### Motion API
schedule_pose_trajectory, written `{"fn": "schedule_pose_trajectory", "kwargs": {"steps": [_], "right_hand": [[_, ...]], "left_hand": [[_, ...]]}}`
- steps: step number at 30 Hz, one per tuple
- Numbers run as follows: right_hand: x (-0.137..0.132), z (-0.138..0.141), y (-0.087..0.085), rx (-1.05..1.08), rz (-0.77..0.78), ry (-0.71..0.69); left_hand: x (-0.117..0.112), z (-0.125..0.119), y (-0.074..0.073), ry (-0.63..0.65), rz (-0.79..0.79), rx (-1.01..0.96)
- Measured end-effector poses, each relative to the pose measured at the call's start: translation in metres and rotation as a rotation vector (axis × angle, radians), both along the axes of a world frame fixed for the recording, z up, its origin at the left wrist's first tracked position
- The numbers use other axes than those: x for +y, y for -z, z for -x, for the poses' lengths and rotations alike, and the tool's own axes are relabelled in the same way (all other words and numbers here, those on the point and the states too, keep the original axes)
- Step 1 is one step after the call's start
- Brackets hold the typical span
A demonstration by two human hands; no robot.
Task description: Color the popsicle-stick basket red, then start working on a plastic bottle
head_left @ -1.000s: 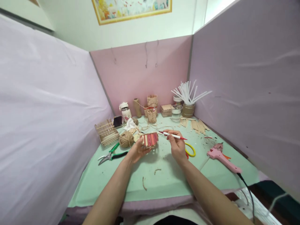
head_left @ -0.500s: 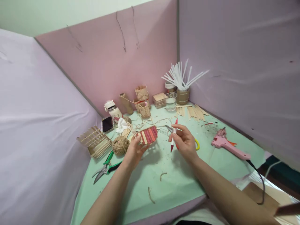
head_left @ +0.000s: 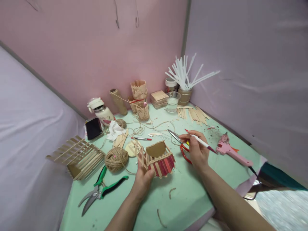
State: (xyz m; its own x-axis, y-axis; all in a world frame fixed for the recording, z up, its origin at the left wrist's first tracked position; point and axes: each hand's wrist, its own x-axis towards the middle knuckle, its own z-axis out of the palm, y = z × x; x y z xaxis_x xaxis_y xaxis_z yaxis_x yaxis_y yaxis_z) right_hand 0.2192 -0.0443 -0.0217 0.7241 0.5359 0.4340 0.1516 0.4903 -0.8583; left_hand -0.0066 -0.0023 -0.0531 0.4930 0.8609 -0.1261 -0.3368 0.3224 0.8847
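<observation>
My left hand point(head_left: 143, 179) grips a small popsicle-stick basket point(head_left: 161, 165) by its left end. Its curved side has sticks coloured red, pink and dark red among plain ones, and a brown half-round panel shows at its far end. In my right hand point(head_left: 198, 150) is a white marker point(head_left: 199, 141) with a red tip at one end and a dark red tip at the other. That hand is apart from the basket, over red-handled scissors point(head_left: 184, 154) lying on the table.
Green-handled pruning shears point(head_left: 98, 189), a twine ball point(head_left: 116, 158) and a larger stick basket point(head_left: 84, 160) lie at left. Behind stand a cup of water point(head_left: 172, 104) and a jar of white sticks point(head_left: 184, 96). A pink glue gun point(head_left: 232, 150) with its cord lies at right.
The basket has turned so its inside shows, and has come nearer. The marker has tilted from upright to slanting, pointing down to the right. The camera view has dipped and shifted.
</observation>
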Motion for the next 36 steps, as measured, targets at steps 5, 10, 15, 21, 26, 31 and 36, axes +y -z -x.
{"fn": "schedule_pose_trajectory", "kwargs": {"steps": [5,10,15,21,26,31,36], "right_hand": [[0.0,-0.003,0.006,-0.047,0.06,0.046],[-0.005,-0.002,0.004,-0.123,0.126,0.098],[-0.003,0.001,0.003,-0.079,0.089,0.046],[-0.004,0.006,-0.01,-0.055,-0.022,-0.016],[-0.023,0.013,-0.038,-0.081,-0.072,-0.03],[-0.031,0.042,-0.042,-0.099,-0.159,-0.016],[-0.023,0.065,-0.016,-0.199,-0.215,-0.076]], "left_hand": [[-0.002,-0.001,-0.004,0.064,-0.015,-0.021],[-0.003,-0.004,-0.013,0.118,0.07,-0.048],[0.001,-0.006,-0.023,0.178,0.117,-0.112],[0.005,-0.008,-0.04,0.398,0.064,-0.285],[0.012,-0.003,-0.034,0.339,0.093,-0.286],[0.016,0.0,-0.035,0.255,0.085,-0.223],[0.016,-0.003,-0.034,0.209,0.059,-0.134]]}}
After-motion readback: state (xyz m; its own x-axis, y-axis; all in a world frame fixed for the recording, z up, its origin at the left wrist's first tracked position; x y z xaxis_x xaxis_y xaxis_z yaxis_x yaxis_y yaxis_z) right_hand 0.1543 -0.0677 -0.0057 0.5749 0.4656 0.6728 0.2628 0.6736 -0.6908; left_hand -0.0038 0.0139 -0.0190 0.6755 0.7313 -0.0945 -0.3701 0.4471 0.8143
